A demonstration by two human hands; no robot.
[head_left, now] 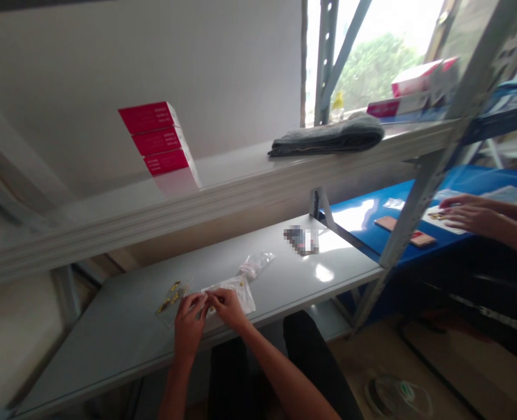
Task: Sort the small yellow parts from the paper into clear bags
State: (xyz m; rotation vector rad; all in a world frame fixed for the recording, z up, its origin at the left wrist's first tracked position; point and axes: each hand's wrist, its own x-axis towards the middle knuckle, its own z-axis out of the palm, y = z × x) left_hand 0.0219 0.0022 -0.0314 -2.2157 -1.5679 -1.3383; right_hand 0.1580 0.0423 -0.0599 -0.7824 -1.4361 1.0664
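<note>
My left hand (190, 310) and my right hand (227, 307) meet at the fingertips over the near edge of the table. Both are closed in a pinch, and what they hold, if anything, is too small to make out. Beneath and beside the right hand lies a white sheet (243, 289) with a few small gold-coloured pieces on it. Left of my left hand, several gold-coloured pieces (169, 301) rest on what looks like clear plastic. A clear plastic bag (257, 263) with pale contents lies just beyond the sheet.
The pale table (122, 326) sits under a white shelf (227, 169) bearing stacked red-and-white boxes (160, 140) and a folded grey cloth (328, 137). A pixelated item (301, 240) lies farther right. Past a metal post (425, 175), another person's hands (472, 213) work at a blue table (359, 213).
</note>
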